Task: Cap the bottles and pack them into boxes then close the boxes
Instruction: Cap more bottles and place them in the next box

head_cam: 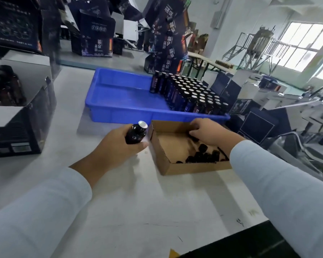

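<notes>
While left hand [117,144] grips uncapped bottle [135,134] | right hand [207,131] pinches cap in cardboard box [190,169] | tray [119,110] bottles uncapped, packing pending.

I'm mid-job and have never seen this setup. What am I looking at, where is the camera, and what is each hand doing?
There is no machine: one camera worn on a person's head looks down at their two bare hands. The left hand grips a dark bottle with a silver foil top, not yet capped. The right hand reaches into a brown cardboard tray of loose black caps; whether it holds one is hidden. Behind, a blue bin holds many uncapped bottles. A dark open box stands left on the white table.
</notes>
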